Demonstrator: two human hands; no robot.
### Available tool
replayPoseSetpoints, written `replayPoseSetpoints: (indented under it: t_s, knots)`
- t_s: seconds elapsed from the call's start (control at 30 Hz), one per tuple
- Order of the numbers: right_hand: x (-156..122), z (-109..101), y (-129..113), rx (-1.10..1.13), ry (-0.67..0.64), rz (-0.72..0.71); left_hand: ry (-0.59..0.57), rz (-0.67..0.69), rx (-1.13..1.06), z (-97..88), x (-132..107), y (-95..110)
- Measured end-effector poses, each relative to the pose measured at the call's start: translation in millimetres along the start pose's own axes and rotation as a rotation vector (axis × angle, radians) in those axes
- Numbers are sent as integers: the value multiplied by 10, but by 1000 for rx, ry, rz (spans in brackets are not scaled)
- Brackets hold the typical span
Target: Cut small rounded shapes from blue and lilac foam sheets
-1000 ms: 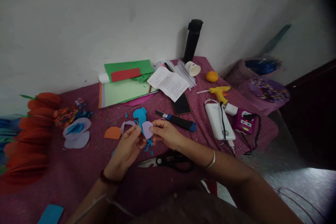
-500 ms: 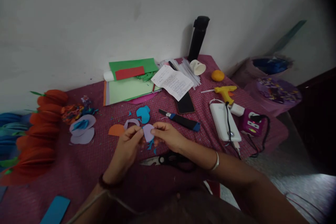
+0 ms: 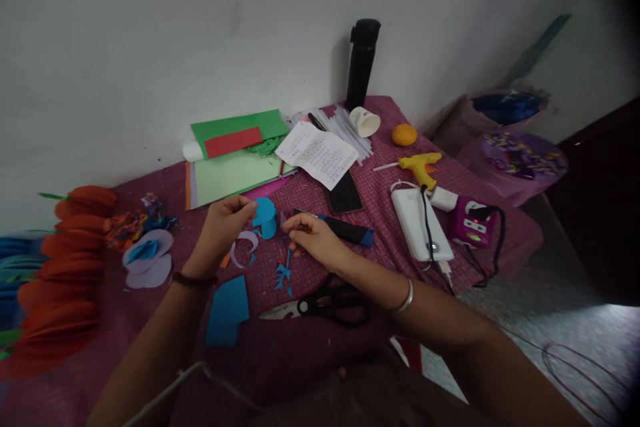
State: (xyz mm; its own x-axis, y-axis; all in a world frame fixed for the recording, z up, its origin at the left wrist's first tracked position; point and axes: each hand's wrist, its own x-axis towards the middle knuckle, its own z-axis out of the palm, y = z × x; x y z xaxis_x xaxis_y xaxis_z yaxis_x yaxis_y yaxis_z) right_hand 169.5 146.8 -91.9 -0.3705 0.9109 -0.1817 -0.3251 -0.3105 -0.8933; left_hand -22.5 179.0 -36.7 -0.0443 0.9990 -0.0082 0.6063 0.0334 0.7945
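Observation:
My left hand (image 3: 223, 225) reaches forward over the table, its fingertips pinched on the left edge of a blue paper cut-out (image 3: 265, 217) lying on the maroon cloth. My right hand (image 3: 311, 239) hovers just right of it with fingers closed. Only a sliver of a lilac paper piece (image 3: 283, 219) shows at its fingertips. A lilac paper ring (image 3: 245, 244) and an orange scrap (image 3: 226, 259) lie under my left wrist. A jagged blue offcut (image 3: 284, 277) lies between my hands, and a blue sheet (image 3: 227, 310) lies beside my left forearm.
Black scissors (image 3: 317, 307) lie under my right forearm, a utility knife (image 3: 347, 231) just beyond my right hand. Farther back are a phone (image 3: 345, 197), a note (image 3: 318, 156), green paper sheets (image 3: 235, 163), a flask (image 3: 362, 63), a glue gun (image 3: 421, 167) and a power bank (image 3: 420, 223). Orange paper decorations (image 3: 65, 260) sit at the left.
My left hand let go of the lilac piece and moved forward to the blue cut-out. My right hand kept the lilac piece and shifted slightly away. The blue sheet came into view.

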Motion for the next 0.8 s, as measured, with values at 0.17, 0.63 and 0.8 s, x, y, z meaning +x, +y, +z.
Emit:
replayPoseSetpoints:
  t_s: [0.17, 0.63, 0.8]
  knots:
    - [98, -114, -118, -1, 151, -149, 9, 47, 209, 40, 80, -121]
    - [119, -175, -155, -2, 160, -150, -137, 113, 361, 506, -191, 236]
    - [9, -82, -170, 166, -38, -176, -438, 143, 183, 313, -299, 315]
